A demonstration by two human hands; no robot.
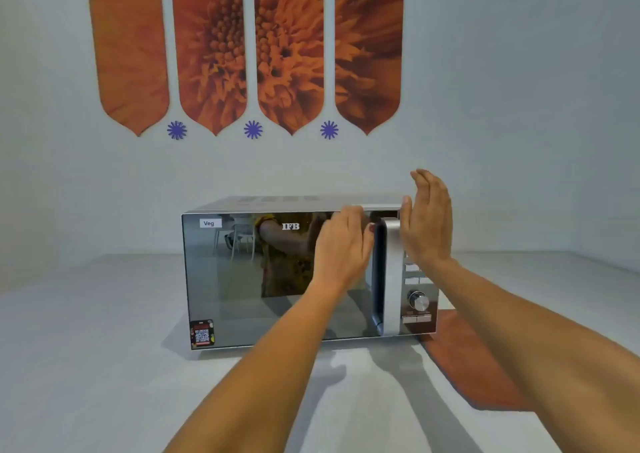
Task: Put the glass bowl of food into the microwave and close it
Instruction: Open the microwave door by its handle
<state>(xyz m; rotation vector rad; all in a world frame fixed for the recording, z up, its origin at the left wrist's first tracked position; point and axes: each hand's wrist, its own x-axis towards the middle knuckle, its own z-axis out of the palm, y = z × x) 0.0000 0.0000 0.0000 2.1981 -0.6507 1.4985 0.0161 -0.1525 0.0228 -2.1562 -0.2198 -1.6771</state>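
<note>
Microwave [277, 279] shut — mirrored door hides bowl.

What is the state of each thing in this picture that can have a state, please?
microwave door: shut, flush with the body.
door handle: not gripped; left hand's fingers reach its upper part.
left hand: fingers bent, on the door beside the handle.
right hand: open, flat, raised before the control panel, holding nothing.
dial: untouched.
glass bowl: not visible.
</note>
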